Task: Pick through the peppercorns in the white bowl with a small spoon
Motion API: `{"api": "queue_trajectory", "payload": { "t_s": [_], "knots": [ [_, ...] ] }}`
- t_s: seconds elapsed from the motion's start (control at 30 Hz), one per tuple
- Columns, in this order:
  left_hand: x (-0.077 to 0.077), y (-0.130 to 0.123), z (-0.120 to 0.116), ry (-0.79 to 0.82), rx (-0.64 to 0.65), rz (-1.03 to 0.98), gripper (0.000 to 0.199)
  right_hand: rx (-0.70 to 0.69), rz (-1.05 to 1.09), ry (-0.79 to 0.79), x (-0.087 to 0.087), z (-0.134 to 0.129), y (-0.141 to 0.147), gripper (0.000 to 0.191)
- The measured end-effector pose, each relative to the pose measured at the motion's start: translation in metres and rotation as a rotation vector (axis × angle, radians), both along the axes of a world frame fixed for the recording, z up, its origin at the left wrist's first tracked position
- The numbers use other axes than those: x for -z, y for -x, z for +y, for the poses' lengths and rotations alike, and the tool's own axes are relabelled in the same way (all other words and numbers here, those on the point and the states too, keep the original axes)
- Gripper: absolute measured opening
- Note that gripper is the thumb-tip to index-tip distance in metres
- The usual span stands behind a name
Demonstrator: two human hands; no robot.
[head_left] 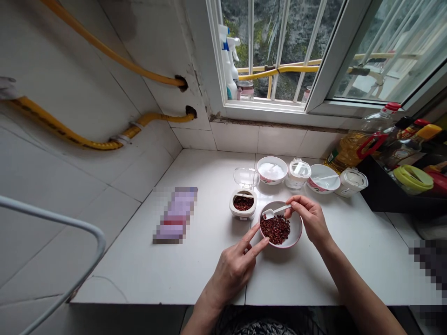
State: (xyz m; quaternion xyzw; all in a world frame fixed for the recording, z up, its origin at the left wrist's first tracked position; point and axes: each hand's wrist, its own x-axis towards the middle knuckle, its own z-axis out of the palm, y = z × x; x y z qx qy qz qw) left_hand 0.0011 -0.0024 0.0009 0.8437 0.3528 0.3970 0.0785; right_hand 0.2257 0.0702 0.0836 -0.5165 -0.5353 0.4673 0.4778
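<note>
Head view: spoon (268,214) at work in the bowl (296,231), right of centre in the frame.
Right hand (312,219) grips the spoon's handle in a narrow pinch; its scoop sits at the upper left of the dark red grains (275,231) in the bowl. Left hand (234,264) shows two fingers spread apart, tips at the bowl's left rim, no object visible in them. Jar (243,214) stands just to the upper left, lid raised, similar grains inside. Step in hand, as judged: scooping grains. Next move appears to call for a level spoon and a steadied bowl.
</note>
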Motion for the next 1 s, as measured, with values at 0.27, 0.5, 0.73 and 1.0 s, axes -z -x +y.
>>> {"api": "queue_trajectory", "payload": {
  "t_s": [0.27,0.5,0.73,1.0],
  "knots": [
    [-0.002,-0.001,0.001,-0.001,0.005,0.005,0.064,-0.005,-0.103,-0.286,-0.014,-0.003,0.029,0.016],
    [-0.002,0.000,0.001,-0.009,-0.001,0.017,0.065,-0.177,-0.546,-0.720,0.000,0.002,0.042,0.024],
    [-0.001,0.000,0.000,0.006,-0.003,0.007,0.067,-0.088,-0.543,-0.679,-0.015,-0.001,0.011,0.018],
    [-0.001,0.000,0.000,0.010,0.001,-0.001,0.065,-0.132,-0.666,-0.505,0.013,0.004,-0.004,0.020]
  ]
}}
